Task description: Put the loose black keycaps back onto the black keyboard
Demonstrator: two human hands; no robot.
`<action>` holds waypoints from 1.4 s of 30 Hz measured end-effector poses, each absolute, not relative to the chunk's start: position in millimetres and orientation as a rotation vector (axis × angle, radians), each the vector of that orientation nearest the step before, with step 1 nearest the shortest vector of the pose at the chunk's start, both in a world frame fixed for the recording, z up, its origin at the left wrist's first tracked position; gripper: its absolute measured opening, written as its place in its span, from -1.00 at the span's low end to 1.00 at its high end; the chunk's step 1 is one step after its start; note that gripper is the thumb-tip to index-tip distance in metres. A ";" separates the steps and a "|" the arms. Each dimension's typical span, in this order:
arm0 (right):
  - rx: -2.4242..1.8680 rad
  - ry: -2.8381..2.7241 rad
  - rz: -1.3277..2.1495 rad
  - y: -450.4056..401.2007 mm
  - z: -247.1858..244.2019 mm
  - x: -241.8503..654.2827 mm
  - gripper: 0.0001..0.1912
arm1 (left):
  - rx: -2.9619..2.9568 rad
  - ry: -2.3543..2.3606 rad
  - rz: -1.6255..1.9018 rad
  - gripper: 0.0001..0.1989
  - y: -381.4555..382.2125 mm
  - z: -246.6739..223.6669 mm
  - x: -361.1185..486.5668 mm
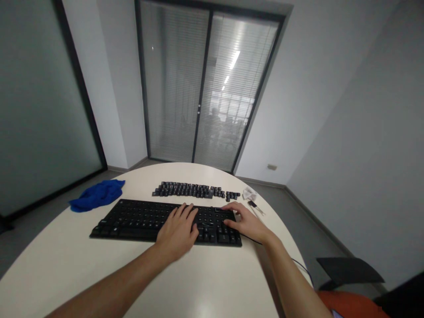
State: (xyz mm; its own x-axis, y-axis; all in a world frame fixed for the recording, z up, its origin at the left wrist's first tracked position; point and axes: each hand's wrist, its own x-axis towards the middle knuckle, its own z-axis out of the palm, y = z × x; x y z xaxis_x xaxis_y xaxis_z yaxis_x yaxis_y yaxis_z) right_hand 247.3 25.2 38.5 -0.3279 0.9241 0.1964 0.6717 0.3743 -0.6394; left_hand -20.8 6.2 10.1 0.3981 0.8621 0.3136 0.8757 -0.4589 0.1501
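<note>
A black keyboard (139,221) lies flat on the round white table, with many of its keycaps off. My left hand (177,229) rests on the middle of it, fingers stretched out and lying flat. At the keyboard's right end is my right hand (243,221); its index finger reaches to the upper edge and its thumb sits over the number pad, with a gap between them. Nothing shows in either hand. Beyond the keyboard, loose black keycaps (185,190) lie in rows on the table.
A crumpled blue cloth (97,195) lies at the left. On the right are a small whitish crumpled item (249,193) and a small brush-like tool (255,206). A dark cable (303,267) runs over the right table edge, near a chair (349,269).
</note>
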 end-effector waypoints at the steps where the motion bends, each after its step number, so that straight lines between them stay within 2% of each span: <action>1: -1.415 -2.072 0.613 25.4 36.5 248.3 -0.50 | -2.593 -1.612 -0.542 -0.49 6.3 9.9 -20.9; 3: -1.507 -2.029 0.643 26.1 32.8 249.8 -0.35 | -2.592 -1.608 -0.540 -0.49 6.5 9.4 -21.2; 6: -1.574 -1.973 0.787 27.5 29.5 250.2 -0.26 | -2.594 -1.606 -0.554 -0.49 6.7 8.9 -21.6; 24: -1.375 -1.712 1.284 42.9 11.5 258.0 -0.21 | -2.610 -1.620 -0.570 -0.49 5.7 10.8 -21.1; 31: -1.379 -1.735 1.287 44.9 10.4 258.7 -0.20 | -2.609 -1.629 -0.537 -0.49 4.6 14.0 -20.5; 42: -1.470 -1.849 1.048 42.8 7.9 261.4 -0.22 | -2.615 -1.627 -0.573 -0.49 5.3 12.1 -21.0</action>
State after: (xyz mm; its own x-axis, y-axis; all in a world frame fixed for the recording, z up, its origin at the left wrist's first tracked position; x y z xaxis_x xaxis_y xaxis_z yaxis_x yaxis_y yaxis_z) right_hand 261.4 42.8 7.9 -0.2506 0.9669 -0.0478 0.5376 0.0979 -0.8375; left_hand -21.0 5.3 12.1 0.3935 0.8654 0.3101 0.8687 -0.4605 0.1827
